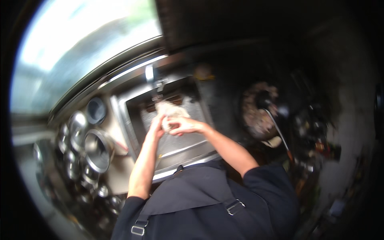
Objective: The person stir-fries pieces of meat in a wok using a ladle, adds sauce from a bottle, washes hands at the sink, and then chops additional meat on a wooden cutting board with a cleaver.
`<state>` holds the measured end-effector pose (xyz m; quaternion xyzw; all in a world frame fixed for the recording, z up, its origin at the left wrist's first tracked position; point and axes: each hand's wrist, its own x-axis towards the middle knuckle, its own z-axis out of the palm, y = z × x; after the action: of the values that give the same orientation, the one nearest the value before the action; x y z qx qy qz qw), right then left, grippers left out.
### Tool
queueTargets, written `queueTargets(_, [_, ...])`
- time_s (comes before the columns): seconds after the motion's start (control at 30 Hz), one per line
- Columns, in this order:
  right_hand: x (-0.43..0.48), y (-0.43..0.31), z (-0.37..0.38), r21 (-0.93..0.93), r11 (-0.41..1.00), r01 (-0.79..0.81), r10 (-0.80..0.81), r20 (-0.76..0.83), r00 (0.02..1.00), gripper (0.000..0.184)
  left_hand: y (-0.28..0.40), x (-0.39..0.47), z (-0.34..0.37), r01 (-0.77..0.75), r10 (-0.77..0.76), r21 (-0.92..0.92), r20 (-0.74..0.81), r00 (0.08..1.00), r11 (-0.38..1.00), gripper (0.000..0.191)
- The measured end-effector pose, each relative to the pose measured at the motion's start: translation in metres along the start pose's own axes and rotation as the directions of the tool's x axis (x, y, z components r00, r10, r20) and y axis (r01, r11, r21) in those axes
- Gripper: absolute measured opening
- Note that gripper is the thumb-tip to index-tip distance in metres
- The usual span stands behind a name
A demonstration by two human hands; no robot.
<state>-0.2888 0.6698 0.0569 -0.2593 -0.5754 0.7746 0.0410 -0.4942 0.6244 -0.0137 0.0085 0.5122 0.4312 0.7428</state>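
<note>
Over a metal sink point(180, 147), both my hands are closed on a pale, crumpled cloth point(174, 110). My left hand point(157, 123) grips its left side. From the right, my right hand point(186, 125) holds the lower part with bent fingers. The cloth bunches out beyond my hands, near a faucet point(159, 85) at the sink's far side. Motion blur hides the fine detail of the cloth and fingers. Whether water is running cannot be told.
To the right, a wok point(255, 132) holds pinkish pieces of food, with a long-handled ladle point(277, 127) in it. Several metal bowls point(97, 150) crowd the left counter beside a grey container point(96, 110). A bright window point(90, 39) lies beyond.
</note>
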Motion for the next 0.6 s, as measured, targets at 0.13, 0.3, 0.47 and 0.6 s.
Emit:
queueTargets(0.13, [-0.004, 0.011, -0.004, 0.037, 0.999, 0.029, -0.008, -0.48, 0.877, 0.048, -0.002, -0.002, 0.014, -0.228, 0.228, 0.065, 0.008, 0.974, 0.972, 0.031])
queueTargets(0.3, [0.053, 0.042, -0.008, 0.524, 0.85, 0.053, 0.246, -0.485, 0.839, 0.085, 0.007, -0.06, 0.033, -0.289, 0.224, 0.287, 0.24, 0.945, 0.913, 0.039])
queueTargets(0.47, [0.077, 0.035, 0.011, -0.089, 0.995, -0.054, -0.014, -0.633, 0.774, 0.033, 0.018, -0.046, 0.019, -0.098, 0.102, 0.064, -0.045, 0.994, 0.993, 0.04])
queueTargets(0.6, [0.033, 0.022, 0.013, -0.308, 0.934, 0.178, -0.213, -0.085, 0.973, 0.033, -0.008, -0.006, 0.003, 0.013, -0.008, -0.281, 0.017, 1.0, 0.96, 0.042])
